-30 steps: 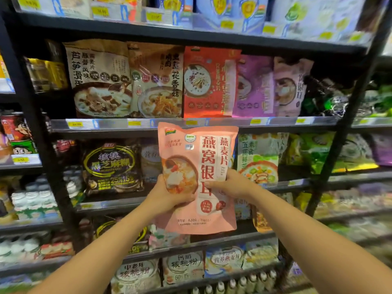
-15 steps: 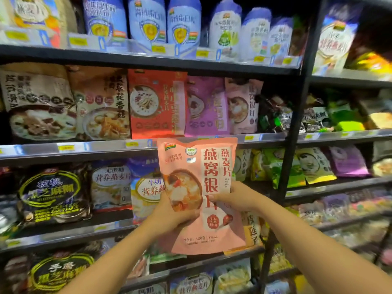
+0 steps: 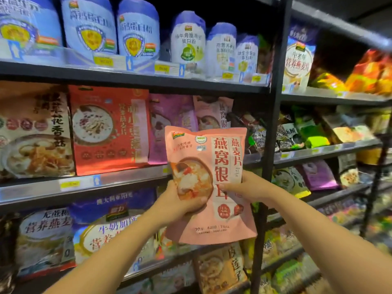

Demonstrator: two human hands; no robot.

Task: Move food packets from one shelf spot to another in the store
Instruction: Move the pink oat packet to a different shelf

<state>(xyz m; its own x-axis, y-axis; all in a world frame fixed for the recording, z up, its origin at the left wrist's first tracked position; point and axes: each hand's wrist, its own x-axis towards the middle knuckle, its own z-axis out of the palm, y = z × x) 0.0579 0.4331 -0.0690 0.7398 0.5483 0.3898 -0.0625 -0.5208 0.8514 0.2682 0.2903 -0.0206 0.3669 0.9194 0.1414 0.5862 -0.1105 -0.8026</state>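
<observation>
Pink packet held up before the shelves, centre of the frame.

At left stand a red packet and a purple packet on the middle shelf. The left hand grips the pink oat packet at its lower left edge, thumb across the front; the right hand pinches its right edge. Right of it rises a black upright post.

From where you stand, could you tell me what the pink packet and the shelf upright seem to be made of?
Pink packet: looks like flexible matte plastic film; it dents and creases where the left hand and right hand grip it. Shelf upright: probably black-painted metal, thin, straight and rigid-looking, with a slight sheen.
</observation>
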